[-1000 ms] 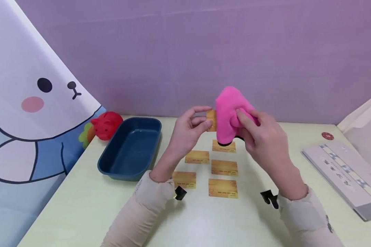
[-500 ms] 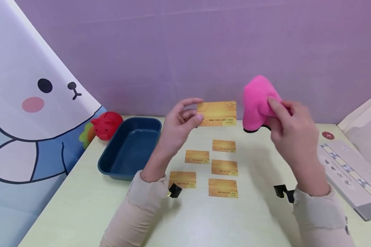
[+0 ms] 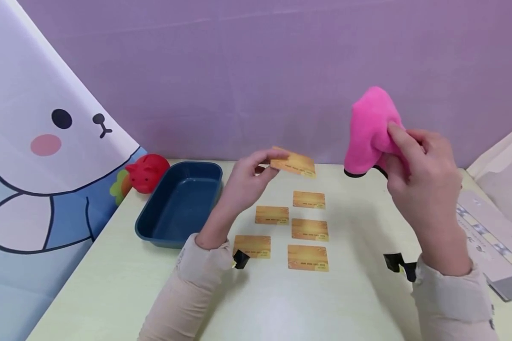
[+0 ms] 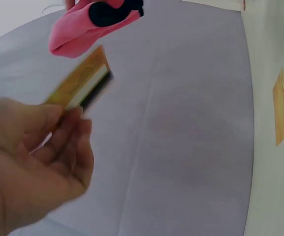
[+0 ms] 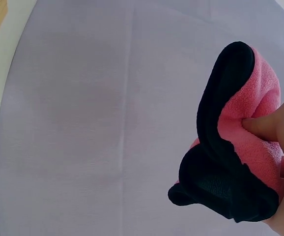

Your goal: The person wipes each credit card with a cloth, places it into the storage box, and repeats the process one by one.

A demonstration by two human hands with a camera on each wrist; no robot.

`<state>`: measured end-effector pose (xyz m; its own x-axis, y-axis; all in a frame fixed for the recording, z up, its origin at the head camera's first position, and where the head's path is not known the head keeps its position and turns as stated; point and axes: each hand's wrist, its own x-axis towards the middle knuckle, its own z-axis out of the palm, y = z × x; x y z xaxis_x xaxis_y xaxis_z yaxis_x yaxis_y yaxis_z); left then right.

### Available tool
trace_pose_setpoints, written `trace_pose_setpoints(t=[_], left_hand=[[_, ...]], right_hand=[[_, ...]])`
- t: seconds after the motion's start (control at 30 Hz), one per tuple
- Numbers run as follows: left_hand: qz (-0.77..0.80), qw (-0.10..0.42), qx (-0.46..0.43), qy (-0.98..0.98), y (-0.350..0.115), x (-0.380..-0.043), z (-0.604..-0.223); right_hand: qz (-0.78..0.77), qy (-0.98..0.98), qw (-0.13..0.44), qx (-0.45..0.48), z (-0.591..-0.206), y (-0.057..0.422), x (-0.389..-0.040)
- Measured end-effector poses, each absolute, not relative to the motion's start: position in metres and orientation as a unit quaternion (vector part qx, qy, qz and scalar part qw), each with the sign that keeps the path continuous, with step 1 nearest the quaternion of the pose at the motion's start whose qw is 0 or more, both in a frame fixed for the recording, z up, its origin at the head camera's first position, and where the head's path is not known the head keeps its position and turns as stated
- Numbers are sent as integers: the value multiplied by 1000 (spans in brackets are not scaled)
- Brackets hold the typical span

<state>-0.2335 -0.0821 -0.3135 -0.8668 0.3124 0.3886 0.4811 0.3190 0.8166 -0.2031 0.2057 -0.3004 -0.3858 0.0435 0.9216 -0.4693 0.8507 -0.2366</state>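
My left hand (image 3: pixel 251 182) pinches one edge of a gold bank card (image 3: pixel 296 163) above the far part of the table. The card is tilted, and its back with a dark stripe faces the left wrist view. To the right and higher up, my right hand (image 3: pixel 426 184) pinches a pink fuzzy cloth piece (image 3: pixel 371 132) between thumb and fingers. In the right wrist view, black trim (image 5: pixel 215 93) runs round the cloth's folded, open edge. The card and the cloth are apart. Several similar gold cards (image 3: pixel 308 258) lie face up on the table below the hands.
A dark blue tray (image 3: pixel 215 208) stands on the left, with a red piggy bank (image 3: pixel 147 173) beside it at the back. A pale box (image 3: pixel 482 241) lies at the right, partly behind my right forearm. A purple cloth backdrop (image 3: pixel 239 80) rises behind the table (image 3: pixel 264 303).
The pink cloth has moved right and upward, off the card it overlapped a second ago. The card came into full view, then tipped flatter and dropped slightly in my left hand.
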Motion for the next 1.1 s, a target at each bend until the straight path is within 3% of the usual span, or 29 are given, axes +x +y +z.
trace_pose_setpoints(t=[0.3,0.83,1.1], left_hand=[[-528,117,-182,-821,-81,-230,-311],[-567,90,-192,-796,-76,-234,-316],[-639,117,-191,-736,-66,-240,-325]], right_hand=[[252,-796,533,136,-295,203,-196],[257,-800,523,145,-294,202,-194],[261,-799,518,158,-295,198,-194]])
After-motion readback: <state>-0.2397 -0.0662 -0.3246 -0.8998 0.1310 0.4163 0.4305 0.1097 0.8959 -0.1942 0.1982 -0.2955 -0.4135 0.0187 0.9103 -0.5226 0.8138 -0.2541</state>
